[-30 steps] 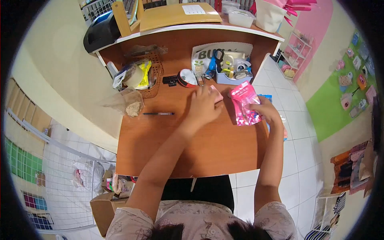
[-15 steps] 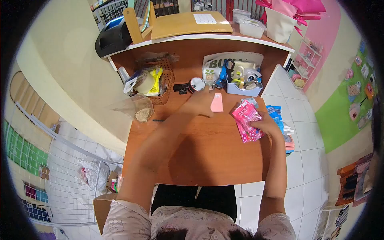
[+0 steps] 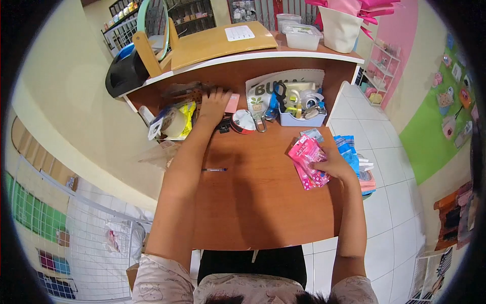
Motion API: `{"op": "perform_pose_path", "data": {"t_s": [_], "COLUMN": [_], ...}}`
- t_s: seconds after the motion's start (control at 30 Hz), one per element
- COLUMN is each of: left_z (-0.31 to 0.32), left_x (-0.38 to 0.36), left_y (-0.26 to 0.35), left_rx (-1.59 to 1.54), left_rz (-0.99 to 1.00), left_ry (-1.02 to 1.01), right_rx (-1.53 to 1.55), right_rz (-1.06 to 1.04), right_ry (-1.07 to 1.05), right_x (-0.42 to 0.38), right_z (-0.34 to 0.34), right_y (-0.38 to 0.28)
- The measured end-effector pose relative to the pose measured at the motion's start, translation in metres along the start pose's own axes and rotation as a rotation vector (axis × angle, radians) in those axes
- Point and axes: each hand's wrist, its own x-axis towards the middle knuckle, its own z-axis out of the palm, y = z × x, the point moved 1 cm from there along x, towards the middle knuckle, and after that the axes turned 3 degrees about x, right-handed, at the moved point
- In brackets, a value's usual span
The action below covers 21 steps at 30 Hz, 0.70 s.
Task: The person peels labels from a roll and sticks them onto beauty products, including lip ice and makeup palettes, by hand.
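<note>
My left hand (image 3: 214, 105) is at the back of the desk, beside the wicker basket with a yellow packet (image 3: 187, 117). Its fingers reach up near a pink card (image 3: 232, 103), which leans at the back; whether they touch it is unclear. A round red-rimmed tin (image 3: 243, 121) and black clips (image 3: 223, 126) lie just right of the wrist. My right hand (image 3: 331, 165) is closed on the pink packets (image 3: 309, 158) at the desk's right side. A small grey-blue packet (image 3: 312, 134) lies behind them.
A blue tray (image 3: 302, 119) of scissors and tapes stands at the back right. A pen (image 3: 214, 169) lies on the wooden desk (image 3: 263, 202). Blue packets (image 3: 347, 149) are beyond the right edge. Above, a raised shelf (image 3: 243, 58) holds a brown envelope (image 3: 223, 45).
My left hand has moved left, from the tin to beside the basket. The pink card has gone from the desktop to the back, near that hand. The camera view has shifted slightly.
</note>
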Motion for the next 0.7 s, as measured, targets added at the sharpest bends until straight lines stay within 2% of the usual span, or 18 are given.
{"op": "perform_pose_path", "data": {"t_s": [0.13, 0.27, 0.37, 0.47, 0.57, 0.67, 0.7], "left_z": [0.015, 0.021, 0.001, 0.004, 0.003, 0.017, 0.015], "left_x": [-0.01, -0.011, -0.012, -0.005, 0.007, 0.01, 0.006], "left_y": [0.014, 0.016, 0.009, 0.006, 0.0, -0.002, -0.003], "left_rx": [0.094, 0.232, 0.057, -0.033, 0.016, -0.026, -0.067], "left_rz": [-0.039, -0.03, 0.002, 0.024, 0.067, 0.194, 0.174], "left_ry": [0.017, 0.004, -0.023, 0.038, -0.069, -0.171, -0.126], "right_rx": [-0.024, -0.021, -0.019, -0.008, -0.03, -0.03, -0.022], "right_rz": [0.097, 0.032, 0.026, 0.033, 0.012, 0.025, 0.027], "right_ry": [-0.012, -0.028, -0.057, -0.05, -0.014, -0.039, -0.046], "right_x": [-0.009, -0.001, -0.003, -0.003, -0.001, -0.009, -0.01], "right_z": [-0.003, -0.001, -0.002, -0.003, -0.001, -0.005, -0.005], "right_y": [-0.019, 0.002, -0.005, -0.006, 0.002, -0.018, -0.02]}}
